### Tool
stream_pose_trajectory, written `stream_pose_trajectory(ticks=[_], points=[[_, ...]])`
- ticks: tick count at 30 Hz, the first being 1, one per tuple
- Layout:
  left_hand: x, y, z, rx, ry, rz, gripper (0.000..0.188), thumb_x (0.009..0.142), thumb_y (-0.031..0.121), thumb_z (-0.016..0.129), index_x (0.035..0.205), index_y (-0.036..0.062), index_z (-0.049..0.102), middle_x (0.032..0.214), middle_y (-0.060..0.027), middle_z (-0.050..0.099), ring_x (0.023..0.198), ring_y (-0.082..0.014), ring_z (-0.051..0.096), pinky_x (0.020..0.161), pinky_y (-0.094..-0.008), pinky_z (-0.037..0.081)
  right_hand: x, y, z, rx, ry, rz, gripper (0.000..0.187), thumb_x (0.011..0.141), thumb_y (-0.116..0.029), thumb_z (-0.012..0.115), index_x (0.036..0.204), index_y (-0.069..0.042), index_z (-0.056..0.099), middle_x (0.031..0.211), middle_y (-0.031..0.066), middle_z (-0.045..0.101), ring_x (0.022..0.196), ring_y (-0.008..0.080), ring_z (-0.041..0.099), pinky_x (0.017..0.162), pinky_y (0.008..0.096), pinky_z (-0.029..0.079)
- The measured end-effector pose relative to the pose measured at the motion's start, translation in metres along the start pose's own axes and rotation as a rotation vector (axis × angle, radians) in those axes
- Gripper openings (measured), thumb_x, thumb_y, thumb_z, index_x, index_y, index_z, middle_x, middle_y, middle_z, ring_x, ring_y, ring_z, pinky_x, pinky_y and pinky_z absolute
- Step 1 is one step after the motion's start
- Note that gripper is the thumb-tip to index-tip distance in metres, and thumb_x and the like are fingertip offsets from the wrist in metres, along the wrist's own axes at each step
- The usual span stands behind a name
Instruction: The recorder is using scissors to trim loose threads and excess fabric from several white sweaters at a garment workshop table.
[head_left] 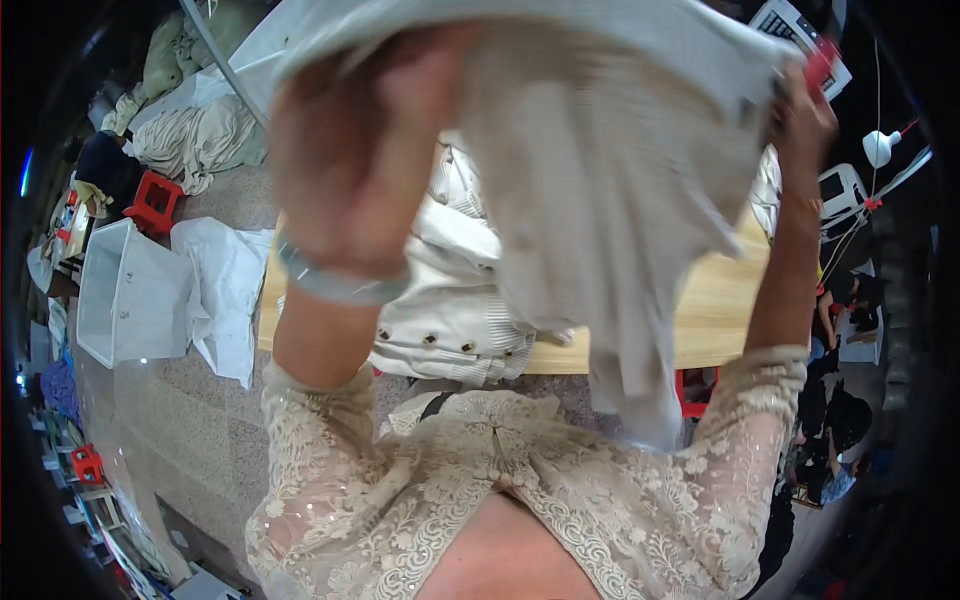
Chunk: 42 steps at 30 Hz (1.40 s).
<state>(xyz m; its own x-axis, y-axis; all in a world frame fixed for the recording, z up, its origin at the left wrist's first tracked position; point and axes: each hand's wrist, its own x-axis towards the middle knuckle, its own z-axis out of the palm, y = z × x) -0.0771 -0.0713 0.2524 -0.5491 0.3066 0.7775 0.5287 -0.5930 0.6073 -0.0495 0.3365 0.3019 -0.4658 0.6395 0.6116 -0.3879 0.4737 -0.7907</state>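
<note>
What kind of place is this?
Likely a garment workshop: a pale garment is held up, buttoned clothing lies on the wooden table, and more cloth is heaped at upper left.

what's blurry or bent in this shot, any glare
Head view: left hand and raised garment smeared, likely by motion; buttoned garment on the table sharper; fisheye warps the outer scene, corners black; small bright glints low on the bin.

This looks like a garment workshop: buttoned clothes (455,280) lie on a wooden worktop (715,325), and more cloth (205,135) is heaped beyond. A big white bin (155,300), a red stool (155,203) and other people (105,165) surround it.
</note>
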Motion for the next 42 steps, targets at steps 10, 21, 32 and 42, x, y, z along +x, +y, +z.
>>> stream_pose_trajectory(ticks=[10, 21, 32, 42], points=[[-0.300, -0.041, -0.202, -0.028, 1.312, -0.649, 0.026, 0.092, 0.006, 0.053, 0.115, -0.0073, 0.054, 0.120, -0.0226, 0.056, 0.105, -0.0354, 0.060, 0.094, -0.0432, 0.053, -0.229, 0.083, 0.191, -0.461, -0.965, -0.035, 0.050, 0.073, -0.046, 0.078, 0.095, -0.002, 0.066, 0.077, 0.0146, 0.068, 0.071, 0.0336, 0.066, 0.068, 0.0406, 0.051], [-0.241, -0.116, -0.211, 1.179, -0.457, -0.445, 0.086, 0.064, 0.014, 0.078, 0.140, 0.0077, 0.038, 0.142, -0.0176, 0.042, 0.131, -0.0382, 0.039, 0.109, -0.0436, 0.030, -0.434, 0.074, 0.080, -0.615, -0.822, -0.119, 0.056, 0.064, -0.039, 0.084, 0.100, -0.005, 0.058, 0.086, 0.0132, 0.061, 0.074, 0.0345, 0.061, 0.063, 0.0412, 0.048], [-0.228, -0.177, -0.256, 0.508, -0.238, -0.977, 0.036, 0.075, 0.006, 0.071, 0.109, 0.0041, 0.062, 0.104, -0.0058, 0.063, 0.100, -0.0146, 0.057, 0.091, -0.0280, 0.044, -0.466, 0.141, 0.081, -0.869, -0.592, 0.112, 0.048, 0.065, -0.010, 0.069, 0.108, 0.004, 0.050, 0.096, 0.0218, 0.055, 0.092, 0.0409, 0.055, 0.079, 0.0467, 0.046], [-0.221, 0.052, -0.249, 0.498, -0.196, -1.249, 0.015, 0.083, 0.013, 0.063, 0.085, -0.0017, 0.065, 0.071, 0.0025, 0.054, 0.067, -0.0076, 0.049, 0.058, -0.0247, 0.037, -0.335, 0.065, -0.047, -0.566, -0.857, 0.664, 0.028, 0.070, 0.004, 0.062, 0.098, 0.000, 0.068, 0.087, 0.0086, 0.070, 0.080, 0.0159, 0.065, 0.074, 0.0298, 0.051]])
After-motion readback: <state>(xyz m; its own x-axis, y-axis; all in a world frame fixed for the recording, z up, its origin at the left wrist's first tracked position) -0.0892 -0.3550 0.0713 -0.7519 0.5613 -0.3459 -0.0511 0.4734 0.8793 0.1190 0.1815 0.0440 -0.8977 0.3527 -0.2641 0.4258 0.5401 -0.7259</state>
